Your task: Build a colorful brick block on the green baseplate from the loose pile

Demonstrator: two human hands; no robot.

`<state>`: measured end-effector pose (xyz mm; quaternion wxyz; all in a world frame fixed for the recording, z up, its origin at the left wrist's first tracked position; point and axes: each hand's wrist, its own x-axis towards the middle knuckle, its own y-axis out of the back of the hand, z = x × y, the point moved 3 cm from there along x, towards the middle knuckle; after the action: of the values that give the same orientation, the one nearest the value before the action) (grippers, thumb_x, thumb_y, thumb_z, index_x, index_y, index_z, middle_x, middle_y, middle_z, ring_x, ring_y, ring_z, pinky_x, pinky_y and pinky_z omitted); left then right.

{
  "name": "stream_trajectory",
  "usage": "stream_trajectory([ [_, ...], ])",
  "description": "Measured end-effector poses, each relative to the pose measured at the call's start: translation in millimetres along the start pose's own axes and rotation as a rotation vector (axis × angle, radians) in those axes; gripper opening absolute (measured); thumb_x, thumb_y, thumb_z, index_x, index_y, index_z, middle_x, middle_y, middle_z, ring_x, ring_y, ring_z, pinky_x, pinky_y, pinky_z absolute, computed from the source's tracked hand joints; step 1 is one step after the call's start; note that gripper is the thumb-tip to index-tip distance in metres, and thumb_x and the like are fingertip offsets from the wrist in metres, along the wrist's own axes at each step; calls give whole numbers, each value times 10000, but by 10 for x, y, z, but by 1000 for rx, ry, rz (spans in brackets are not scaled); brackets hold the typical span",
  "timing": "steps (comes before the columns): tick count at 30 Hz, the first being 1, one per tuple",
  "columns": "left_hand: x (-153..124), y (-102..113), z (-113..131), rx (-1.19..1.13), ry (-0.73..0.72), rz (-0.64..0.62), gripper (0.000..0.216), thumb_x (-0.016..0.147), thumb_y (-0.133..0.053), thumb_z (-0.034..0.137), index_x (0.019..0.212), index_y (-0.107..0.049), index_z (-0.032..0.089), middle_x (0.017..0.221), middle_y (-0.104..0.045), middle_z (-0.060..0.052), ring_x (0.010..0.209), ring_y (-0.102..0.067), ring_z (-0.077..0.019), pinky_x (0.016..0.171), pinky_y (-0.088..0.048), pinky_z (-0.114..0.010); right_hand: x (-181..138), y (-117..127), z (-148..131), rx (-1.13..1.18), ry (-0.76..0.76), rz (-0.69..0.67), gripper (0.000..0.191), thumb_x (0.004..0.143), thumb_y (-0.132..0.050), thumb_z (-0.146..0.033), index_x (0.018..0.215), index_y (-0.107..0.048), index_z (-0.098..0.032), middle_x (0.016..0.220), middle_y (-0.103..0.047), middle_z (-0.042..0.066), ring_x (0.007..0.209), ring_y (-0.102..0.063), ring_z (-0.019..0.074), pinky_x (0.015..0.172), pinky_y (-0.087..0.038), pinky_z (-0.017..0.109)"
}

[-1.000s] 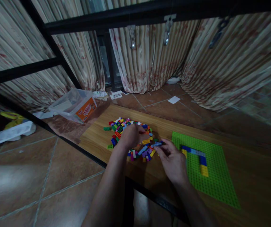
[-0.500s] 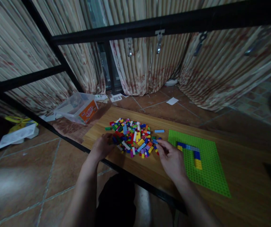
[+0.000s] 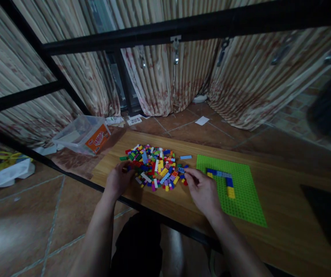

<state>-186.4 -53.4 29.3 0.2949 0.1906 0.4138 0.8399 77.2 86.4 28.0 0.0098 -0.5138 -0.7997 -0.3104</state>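
Brick pile [image 3: 154, 169] sits on the worktop [image 3: 283, 215] between both hands: left hand [image 3: 118, 181] curled at its left edge, grip unclear, right hand [image 3: 202, 189] nearer green baseplate [image 3: 240, 204], pinching small blue brick [image 3: 181, 169].

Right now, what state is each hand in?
Left hand: curled beside the pile of coloured plastic bricks; grip cannot be told.
Right hand: pinching a small blue plastic brick.

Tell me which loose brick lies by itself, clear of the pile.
The light blue brick, alone on the table between the pile and the green baseplate, beyond the right hand. All other loose bricks are heaped together.
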Motion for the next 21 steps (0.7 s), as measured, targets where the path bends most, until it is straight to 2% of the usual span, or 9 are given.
stream_trajectory([
  [3, -60, 66, 147, -244, -11, 8, 474, 765, -650, 416, 1154, -636, 145, 925, -709, -87, 792, -656, -218, 652, -497, -291, -5, 53, -13, 21, -2, 13, 219, 884, -528, -284, 986, -710, -219, 960, -746, 48, 834, -690, 187, 776, -518, 313],
  [5, -136, 54, 374, -506, -44, -76, 531, 759, -675, 446, 1185, -613, 136, 977, -705, -94, 832, -663, -214, 688, -517, -291, -12, 89, -15, 79, -36, 20, 216, 876, -545, -303, 983, -712, -217, 954, -744, 49, 836, -684, 189, 781, -514, 319],
  [7, -237, -25, 674, -732, -94, -216, 546, 737, -724, 414, 1201, -605, 151, 1069, -687, -89, 865, -661, -196, 763, -531, -297, -18, 126, -17, 198, -106, 22, 224, 862, -570, -342, 980, -712, -214, 896, -740, 45, 783, -671, 181, 728, -515, 311],
  [10, -398, -257, 1140, -981, -166, -531, 511, 737, -752, 323, 1208, -611, 182, 1101, -676, -78, 877, -661, -185, 802, -545, -312, -12, 193, -25, 478, -229, 21, 285, 833, -603, -418, 998, -706, -208, 821, -724, 32, 672, -632, 152, 610, -498, 277],
  [12, -469, -426, 1395, -1063, -225, -693, 498, 733, -759, 255, 1206, -617, 194, 1109, -670, -74, 881, -660, -173, 807, -542, -295, 5, 255, -32, 643, -277, 14, 336, 820, -611, -458, 1034, -699, -214, 785, -709, 16, 628, -608, 133, 572, -483, 261],
  [14, -495, -580, 1581, -1080, -280, -783, 495, 732, -755, 210, 1208, -617, 198, 1112, -666, -73, 879, -658, -160, 805, -534, -277, 24, 323, -23, 725, -301, 8, 355, 800, -635, -470, 1044, -701, -222, 742, -691, -1, 614, -593, 122, 565, -476, 253],
  [18, -474, -840, 1766, -997, -318, -785, 522, 689, -758, 149, 1190, -621, 193, 1124, -656, -69, 836, -656, -146, 791, -530, -287, 35, 419, 78, 726, -343, 87, 305, 705, -731, -432, 912, -734, -207, 673, -664, -12, 583, -558, 110, 553, -465, 248],
  [21, -492, -1011, 1794, -954, -271, -723, 460, 673, -736, 118, 1122, -649, 168, 971, -688, -43, 797, -655, -145, 777, -528, -291, 17, 416, 187, 693, -397, 185, 271, 666, -749, -420, 810, -733, -192, 616, -652, -12, 548, -548, 114, 533, -462, 254],
])
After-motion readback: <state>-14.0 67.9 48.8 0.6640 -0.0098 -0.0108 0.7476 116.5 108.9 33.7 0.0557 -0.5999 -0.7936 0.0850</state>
